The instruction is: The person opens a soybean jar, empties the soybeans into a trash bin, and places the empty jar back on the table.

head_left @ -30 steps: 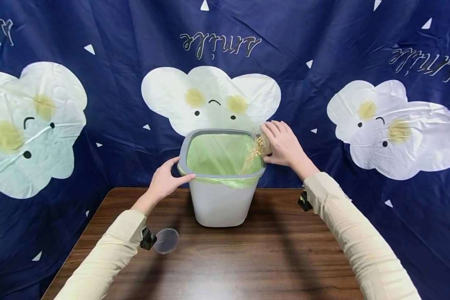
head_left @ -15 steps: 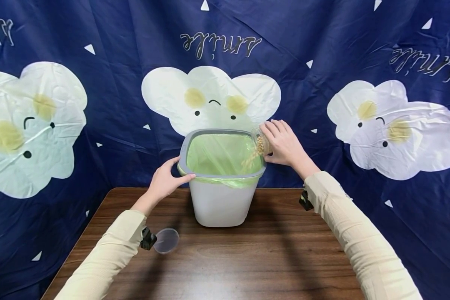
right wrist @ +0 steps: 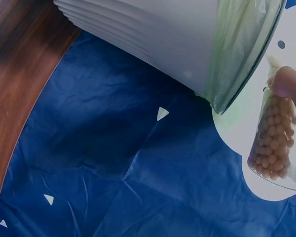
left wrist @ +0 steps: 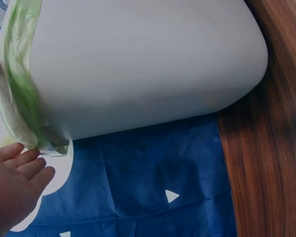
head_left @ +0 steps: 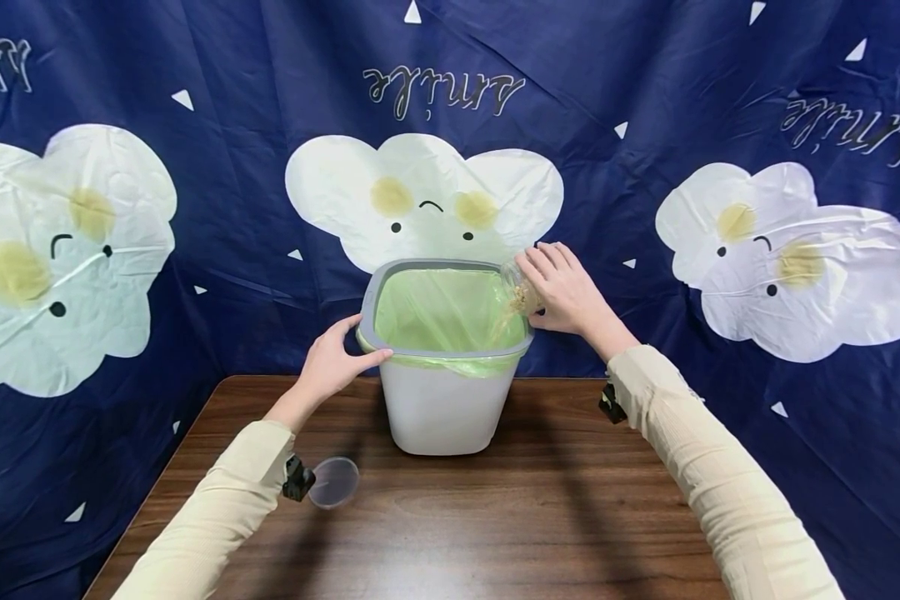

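A white trash can (head_left: 450, 408) with a grey rim stands upright, lined with a green bag (head_left: 435, 308). My left hand (head_left: 332, 360) holds its near left rim corner, thumb at the front and fingers along the side. At the right rim my right hand (head_left: 562, 287) grips a clear plastic jar (head_left: 512, 273), tilted mouth-down toward the bag. Round beige beans (head_left: 523, 298) spill from it into the can. The right wrist view shows many beans (right wrist: 274, 143) in the jar, with the thumb (right wrist: 286, 81) on its wall.
A clear round lid (head_left: 334, 482) lies on the brown wooden table (head_left: 450, 533), near the left wrist. Behind the table hangs a dark blue cloth (head_left: 600, 50) with white clouds.
Beans keep falling from the jar, and the stream looks thinner. The right hand has tipped the jar slightly further. My left hand stays on the rim.
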Demonstrator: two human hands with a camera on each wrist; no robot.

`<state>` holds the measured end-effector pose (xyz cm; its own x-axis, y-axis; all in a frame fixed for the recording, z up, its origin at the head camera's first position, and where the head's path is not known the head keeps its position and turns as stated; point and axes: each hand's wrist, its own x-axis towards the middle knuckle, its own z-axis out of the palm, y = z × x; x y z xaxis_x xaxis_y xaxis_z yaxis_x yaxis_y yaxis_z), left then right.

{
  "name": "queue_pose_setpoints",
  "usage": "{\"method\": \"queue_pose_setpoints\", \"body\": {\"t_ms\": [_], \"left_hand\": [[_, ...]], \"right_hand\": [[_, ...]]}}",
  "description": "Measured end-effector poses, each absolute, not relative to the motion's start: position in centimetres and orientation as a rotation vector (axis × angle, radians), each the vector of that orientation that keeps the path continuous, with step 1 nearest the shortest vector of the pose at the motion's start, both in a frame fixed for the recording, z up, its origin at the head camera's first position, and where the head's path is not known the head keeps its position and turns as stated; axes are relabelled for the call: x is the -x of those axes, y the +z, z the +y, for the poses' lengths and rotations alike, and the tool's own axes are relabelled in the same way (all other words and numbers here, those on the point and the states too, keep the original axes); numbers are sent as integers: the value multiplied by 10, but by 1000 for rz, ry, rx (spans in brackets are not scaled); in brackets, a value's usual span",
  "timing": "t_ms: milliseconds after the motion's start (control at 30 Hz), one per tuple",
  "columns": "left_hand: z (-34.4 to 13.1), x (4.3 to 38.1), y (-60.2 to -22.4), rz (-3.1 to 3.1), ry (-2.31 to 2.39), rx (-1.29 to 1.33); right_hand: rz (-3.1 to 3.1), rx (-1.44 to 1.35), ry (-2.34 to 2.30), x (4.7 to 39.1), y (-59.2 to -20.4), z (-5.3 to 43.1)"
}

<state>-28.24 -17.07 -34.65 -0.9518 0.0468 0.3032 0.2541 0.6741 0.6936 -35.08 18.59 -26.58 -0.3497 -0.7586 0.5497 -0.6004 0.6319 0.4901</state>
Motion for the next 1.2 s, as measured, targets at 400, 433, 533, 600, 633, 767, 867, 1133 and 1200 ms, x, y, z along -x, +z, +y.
{"method": "queue_pose_setpoints", "body": {"t_ms": [400,433,533,600,633,767,867,1133,1200], "left_hand": [[-171,283,-347,-2634,-1150,236],[-171,283,-347,-2634,-1150,236],[-171,282,-347,-2633,-1152,238],[-171,283,-348,-2636,-1148,238],[-172,283,-348,-2638,-1147,236],[-171,283,-348,-2643,-1144,234],[-171,283,-347,-2637,-1150,235],[-172,283,-348,-2633,-1148,238],[-173,283,-349,-2635,-1146,240]], "right_hand": [[-2004,-1123,-293,352,-267,182],[-1998,-1125,-303,352,-266,182],[-1994,-1126,-328,351,-266,180],[-1995,-1123,-342,351,-266,179],[-1996,-1121,-346,351,-266,179],[-1994,-1123,-359,349,-265,178],[-1992,-1130,-370,348,-264,177],[-1992,-1153,-389,346,-264,174],[-1995,-1158,-386,346,-264,174]]}}
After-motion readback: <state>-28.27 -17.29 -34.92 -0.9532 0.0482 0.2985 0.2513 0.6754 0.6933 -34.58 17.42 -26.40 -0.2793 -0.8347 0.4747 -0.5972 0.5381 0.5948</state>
